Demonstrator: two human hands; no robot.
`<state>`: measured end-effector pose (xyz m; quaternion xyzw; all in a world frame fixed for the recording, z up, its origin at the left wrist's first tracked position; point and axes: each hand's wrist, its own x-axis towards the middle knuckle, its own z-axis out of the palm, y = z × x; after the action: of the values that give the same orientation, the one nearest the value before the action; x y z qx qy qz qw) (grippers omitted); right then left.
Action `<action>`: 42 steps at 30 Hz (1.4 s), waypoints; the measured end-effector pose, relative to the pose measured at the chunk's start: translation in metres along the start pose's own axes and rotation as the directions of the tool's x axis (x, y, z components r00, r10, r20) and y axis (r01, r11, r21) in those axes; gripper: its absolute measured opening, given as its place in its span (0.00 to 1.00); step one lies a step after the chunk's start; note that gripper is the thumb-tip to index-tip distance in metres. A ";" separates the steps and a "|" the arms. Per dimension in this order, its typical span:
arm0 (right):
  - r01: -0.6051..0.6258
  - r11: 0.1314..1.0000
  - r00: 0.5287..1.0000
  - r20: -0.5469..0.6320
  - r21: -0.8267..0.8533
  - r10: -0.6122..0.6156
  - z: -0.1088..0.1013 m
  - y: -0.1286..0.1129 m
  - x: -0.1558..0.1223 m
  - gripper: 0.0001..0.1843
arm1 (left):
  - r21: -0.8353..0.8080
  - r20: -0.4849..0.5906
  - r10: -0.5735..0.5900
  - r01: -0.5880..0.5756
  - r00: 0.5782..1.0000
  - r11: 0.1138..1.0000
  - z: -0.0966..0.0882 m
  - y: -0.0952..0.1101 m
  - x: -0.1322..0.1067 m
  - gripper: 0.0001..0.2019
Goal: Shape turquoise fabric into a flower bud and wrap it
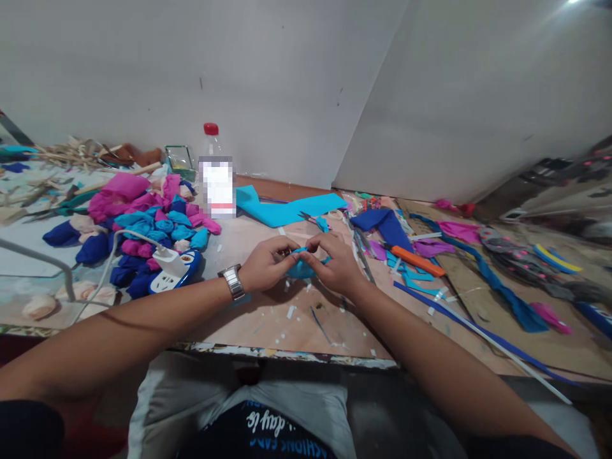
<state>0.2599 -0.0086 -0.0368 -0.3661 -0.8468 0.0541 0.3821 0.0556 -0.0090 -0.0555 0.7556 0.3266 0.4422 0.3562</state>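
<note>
Between my two hands is a small piece of bright blue crepe paper (301, 269), bunched and partly hidden by the fingers. My left hand (269, 262), with a metal watch (234, 282) at its wrist, pinches the paper's upper edge between thumb and fingers. My right hand (336, 262) is closed on the same piece from the other side, thumb near the left thumb. Just beyond the hands, a blue crepe paper strip (291, 212) lies across the table, with small scissors (310, 220) close to it.
To the left, pink, blue and cream paper flowers (162, 223) are heaped beside a power strip (174, 273) with a plugged-in cable. A red-capped bottle (217, 185) stands behind. An orange utility knife (417, 260), paper scraps (411, 277) and a thin white stick (507, 350) lie rightward.
</note>
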 end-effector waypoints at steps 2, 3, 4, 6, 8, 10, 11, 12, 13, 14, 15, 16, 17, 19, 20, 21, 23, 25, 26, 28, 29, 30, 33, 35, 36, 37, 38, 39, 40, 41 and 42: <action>-0.001 1.000 1.000 0.000 0.005 0.001 0.000 0.001 0.000 0.20 | -0.003 -0.005 -0.005 0.005 1.000 1.000 0.000 0.000 0.000 0.14; -0.001 1.000 1.000 0.000 0.006 0.001 0.000 0.001 0.000 0.20 | -0.003 -0.005 -0.005 0.005 1.000 1.000 0.000 0.000 0.000 0.14; -0.001 1.000 1.000 0.001 0.005 0.001 0.000 0.001 -0.001 0.20 | -0.002 -0.006 -0.004 0.004 1.000 1.000 0.000 0.000 0.000 0.14; -0.002 1.000 1.000 -0.001 0.001 0.002 0.000 0.000 -0.001 0.20 | 0.000 -0.006 -0.006 0.006 1.000 1.000 0.000 -0.001 0.000 0.14; -0.003 1.000 1.000 -0.002 0.001 0.003 0.000 0.000 -0.001 0.20 | -0.006 -0.008 -0.010 0.010 1.000 1.000 0.000 -0.002 0.000 0.14; -0.002 1.000 1.000 -0.002 0.000 0.002 0.000 -0.001 0.000 0.19 | -0.012 -0.010 -0.010 0.009 1.000 1.000 0.000 -0.004 0.001 0.13; -0.002 1.000 1.000 -0.002 -0.002 0.002 0.000 -0.002 0.000 0.18 | -0.014 -0.011 -0.008 0.008 1.000 1.000 0.000 -0.004 0.001 0.13; -0.003 1.000 1.000 -0.003 -0.006 0.003 0.000 -0.002 -0.001 0.18 | -0.016 -0.012 -0.007 0.006 1.000 1.000 0.000 -0.004 0.001 0.13; -0.005 1.000 1.000 -0.004 -0.009 0.005 0.000 -0.002 -0.001 0.17 | -0.018 -0.014 -0.007 0.007 1.000 1.000 0.000 -0.004 0.001 0.13; -0.007 1.000 1.000 -0.005 -0.012 0.007 0.000 -0.001 -0.001 0.16 | -0.021 -0.014 -0.010 0.009 1.000 1.000 0.000 -0.004 0.001 0.13; -0.009 1.000 1.000 -0.006 -0.013 0.009 0.001 -0.001 -0.001 0.15 | -0.025 -0.013 -0.014 0.013 1.000 1.000 0.000 -0.004 0.001 0.13; -0.010 1.000 1.000 -0.005 -0.013 0.010 0.001 0.000 -0.001 0.15 | -0.028 -0.013 -0.018 0.018 1.000 0.999 0.000 -0.004 0.001 0.14; -0.010 1.000 1.000 -0.004 -0.012 0.010 0.001 0.000 -0.002 0.15 | -0.030 -0.012 -0.021 0.021 1.000 0.999 0.000 -0.003 0.001 0.14; -0.008 1.000 1.000 -0.004 -0.010 0.008 0.001 0.001 -0.002 0.15 | -0.028 -0.012 -0.022 0.021 1.000 0.999 0.001 -0.003 0.001 0.14; -0.006 1.000 1.000 -0.005 -0.008 0.006 0.001 0.001 -0.002 0.15 | -0.025 -0.011 -0.019 0.019 1.000 0.999 0.000 -0.003 0.001 0.14; -0.005 1.000 1.000 -0.005 -0.006 0.005 0.001 0.001 -0.001 0.15 | -0.022 -0.011 -0.017 0.016 1.000 1.000 0.000 -0.003 0.001 0.14; -0.002 1.000 1.000 -0.001 -0.001 0.002 0.000 0.000 -0.001 0.16 | -0.017 -0.013 -0.016 0.016 1.000 1.000 0.000 -0.003 0.001 0.14; -0.002 1.000 1.000 0.004 -0.001 0.002 0.000 -0.001 -0.001 0.16 | -0.016 -0.013 -0.019 0.019 1.000 1.000 0.000 -0.002 0.001 0.15; -0.002 1.000 1.000 0.007 -0.003 0.002 0.000 -0.001 0.000 0.17 | -0.016 -0.012 -0.020 0.020 1.000 1.000 0.000 -0.002 0.001 0.15; -0.005 1.000 1.000 0.007 -0.011 0.005 0.000 0.000 0.000 0.17 | -0.021 -0.009 -0.016 0.015 1.000 1.000 0.000 -0.002 0.001 0.15; -0.006 1.000 1.000 0.006 -0.014 0.006 0.000 0.000 0.000 0.18 | -0.027 -0.009 -0.013 0.013 1.000 1.000 0.000 -0.002 0.001 0.16; -0.009 1.000 1.000 0.005 -0.015 0.009 0.000 0.001 0.000 0.18 | -0.035 -0.008 -0.012 0.012 1.000 0.999 0.000 -0.002 0.001 0.16; -0.018 1.000 1.000 0.002 -0.016 0.018 0.001 0.001 -0.001 0.20 | -0.057 0.005 -0.022 0.022 1.000 0.998 0.000 -0.002 0.001 0.17; -0.027 1.000 1.000 -0.002 -0.014 0.027 0.001 0.001 -0.001 0.20 | -0.058 0.022 -0.029 0.030 0.999 0.998 0.000 -0.002 0.001 0.17; -0.033 0.999 0.999 -0.006 -0.012 0.033 0.001 0.001 -0.001 0.20 | -0.055 0.027 -0.030 0.031 0.999 0.998 0.000 -0.002 0.000 0.17; -0.039 0.999 0.999 -0.011 -0.008 0.039 0.000 0.001 -0.001 0.19 | -0.049 0.031 -0.030 0.031 0.999 0.998 0.000 -0.002 0.000 0.17; -0.044 0.999 0.999 -0.014 -0.004 0.044 0.000 0.000 -0.001 0.19 | -0.042 0.032 -0.030 0.031 0.999 0.999 0.001 -0.003 0.000 0.17; -0.045 0.999 0.999 -0.013 0.001 0.045 0.000 0.000 -0.001 0.19 | -0.035 0.031 -0.029 0.030 0.999 0.999 0.001 -0.003 0.000 0.17; -0.041 0.999 0.999 -0.010 0.005 0.041 0.000 0.000 -0.001 0.19 | -0.030 0.030 -0.029 0.029 0.999 0.999 0.001 -0.003 0.000 0.17; -0.031 0.999 1.000 -0.002 0.007 0.031 0.000 0.000 -0.001 0.19 | -0.026 0.030 -0.027 0.028 0.999 0.999 0.001 -0.003 0.000 0.17; -0.019 1.000 1.000 0.006 0.007 0.019 0.000 0.000 -0.001 0.19 | -0.024 0.030 -0.028 0.028 0.999 0.999 0.001 -0.003 0.000 0.17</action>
<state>0.2600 -0.0093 -0.0372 -0.3726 -0.8441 0.0619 0.3804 0.0558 -0.0079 -0.0587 0.7532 0.3264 0.4296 0.3764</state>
